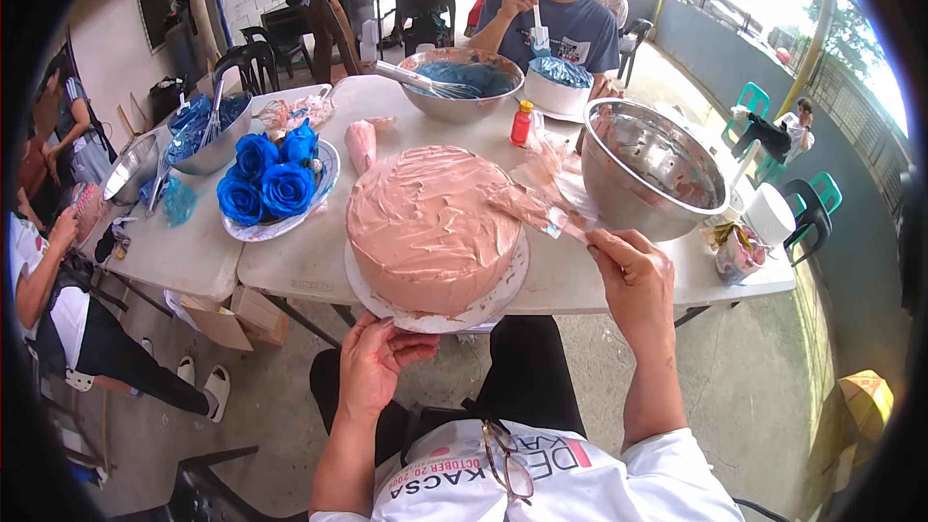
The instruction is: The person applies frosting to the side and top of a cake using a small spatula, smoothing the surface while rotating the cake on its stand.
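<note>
A round cake covered in pinkish-brown frosting (435, 225) stands on a white round cake board (516, 277) near the table's front edge. My left hand (380, 359) touches the board's front rim from below, its fingers partly spread. In my right hand (634, 275) is the handle of a frosting-smeared spatula (536, 210), whose blade reaches over the cake's right top edge. Ridges and swirls mark the frosting on top. Behind the cake lies a pink-filled piping bag (360, 146). To the right, close beyond my right hand, a large steel mixing bowl (652, 167) has frosting smears inside.
Blue roses (264, 177) lie on a plate (330, 177) at left. Across the white table (290, 272), a person (558, 22) works on a blue-topped cake (558, 87). Nearby are a bowl of blue frosting (464, 87) with a whisk, a small red bottle (521, 123), and a plastic cup (741, 254).
</note>
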Demonstrator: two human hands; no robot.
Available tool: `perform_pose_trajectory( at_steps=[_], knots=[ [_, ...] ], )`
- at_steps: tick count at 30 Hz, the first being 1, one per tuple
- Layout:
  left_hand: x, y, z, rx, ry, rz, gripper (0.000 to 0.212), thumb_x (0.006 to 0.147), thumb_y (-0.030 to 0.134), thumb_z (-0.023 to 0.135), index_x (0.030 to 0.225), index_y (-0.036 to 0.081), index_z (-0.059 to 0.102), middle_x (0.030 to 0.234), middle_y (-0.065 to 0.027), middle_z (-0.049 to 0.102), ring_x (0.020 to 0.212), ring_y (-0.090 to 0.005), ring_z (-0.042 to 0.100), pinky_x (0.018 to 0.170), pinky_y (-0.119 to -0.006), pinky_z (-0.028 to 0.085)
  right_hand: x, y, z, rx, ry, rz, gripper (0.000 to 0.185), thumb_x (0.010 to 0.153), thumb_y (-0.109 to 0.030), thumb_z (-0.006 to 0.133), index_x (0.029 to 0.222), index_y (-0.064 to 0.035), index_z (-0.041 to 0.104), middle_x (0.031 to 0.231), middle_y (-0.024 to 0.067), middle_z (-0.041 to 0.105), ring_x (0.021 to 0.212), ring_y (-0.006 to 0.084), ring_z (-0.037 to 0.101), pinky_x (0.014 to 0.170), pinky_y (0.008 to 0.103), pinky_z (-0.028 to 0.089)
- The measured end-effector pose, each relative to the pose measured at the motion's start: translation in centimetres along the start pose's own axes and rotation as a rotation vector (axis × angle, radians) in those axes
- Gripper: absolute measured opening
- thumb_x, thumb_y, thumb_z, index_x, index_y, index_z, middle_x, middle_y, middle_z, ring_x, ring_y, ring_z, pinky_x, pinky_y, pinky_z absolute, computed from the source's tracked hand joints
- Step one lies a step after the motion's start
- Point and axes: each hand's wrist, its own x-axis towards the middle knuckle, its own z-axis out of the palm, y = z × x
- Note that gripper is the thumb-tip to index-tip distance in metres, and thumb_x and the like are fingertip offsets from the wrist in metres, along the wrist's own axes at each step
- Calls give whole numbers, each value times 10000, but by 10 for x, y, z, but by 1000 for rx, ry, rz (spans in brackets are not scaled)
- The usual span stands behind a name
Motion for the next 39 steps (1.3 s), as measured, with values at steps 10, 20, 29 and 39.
perform_pose_trajectory(
  at_steps=[10, 20, 29, 39],
  knots=[
    [4, 3, -12, 24, -9, 22, 362, 979, 170, 432, 1190, -104, 540, 994, -290, 690, 893, -380, 720, 749, -435, 631, -25, -5, -34, 17, 66, 111, 153, 837, -38, 727, 985, -60, 757, 888, 124, 721, 706, 243, 687, 637, 322, 515],
    [-1, -4, 6, -14, 91, 50, 290, 981, 127, 418, 1134, -67, 572, 1012, -228, 695, 884, -342, 722, 782, -440, 620, -23, -14, -13, 13, 10, 11, 165, 840, -24, 718, 993, -71, 756, 868, 113, 709, 695, 251, 682, 620, 323, 512],
    [-7, -23, 24, -86, 79, 60, 265, 989, 109, 411, 1138, -62, 549, 1034, -221, 687, 904, -323, 718, 838, -427, 611, -61, -23, -51, 116, 35, 70, 153, 817, 0, 737, 961, -49, 753, 860, 106, 708, 699, 228, 690, 611, 298, 519],
    [-9, -33, 48, -134, 9, 3, 297, 1011, 154, 416, 1195, -53, 523, 1116, -246, 666, 1004, -361, 694, 888, -444, 589, -46, -22, -24, -1, 48, -22, 155, 833, -5, 727, 970, -69, 757, 859, 103, 709, 707, 238, 689, 624, 316, 531]
  ],
)
